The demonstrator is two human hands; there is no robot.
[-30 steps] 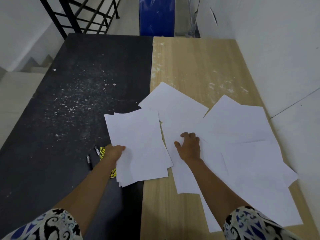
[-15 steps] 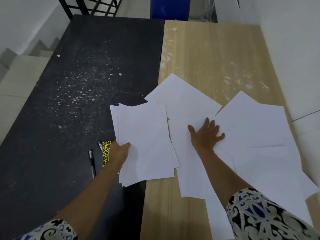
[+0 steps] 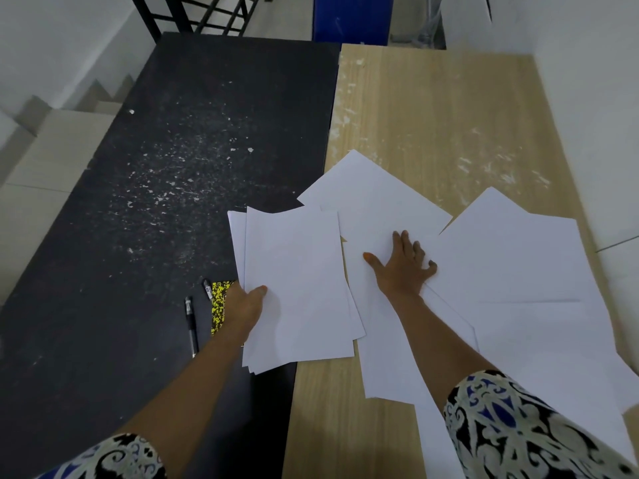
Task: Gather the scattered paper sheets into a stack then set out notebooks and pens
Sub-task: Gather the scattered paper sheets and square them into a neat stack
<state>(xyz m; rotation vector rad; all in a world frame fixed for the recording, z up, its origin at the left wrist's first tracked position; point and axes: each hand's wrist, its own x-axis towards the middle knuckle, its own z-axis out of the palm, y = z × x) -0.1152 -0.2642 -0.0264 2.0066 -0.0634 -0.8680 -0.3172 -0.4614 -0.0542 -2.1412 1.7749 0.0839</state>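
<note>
A person in patterned sleeves is leaning over a tabletop that is black on one half and pale wood on the other, working through a spread of white paper. The left hand is gripping a small stack of sheets by its left edge, thumb curled over the top sheet and fingers hidden beneath; the stack is straddling the seam between the two halves, its sheets slightly fanned. The right hand is pressing flat on a loose sheet just to the right of the stack, fingers straight and spread, thumb pointing toward the stack. More scattered sheets are lying overlapped to the right of that hand and back along the forearm, reaching toward the tabletop's right edge. Just left of the left hand, a yellow-and-black speckled notebook is lying on the black half, partly covered by the wrist and the stack. A black pen is resting just beyond the notebook, farther left, and the tip of a second pen is showing at the notebook's far corner. White flecks are dotting the black surface beyond both hands.
</note>
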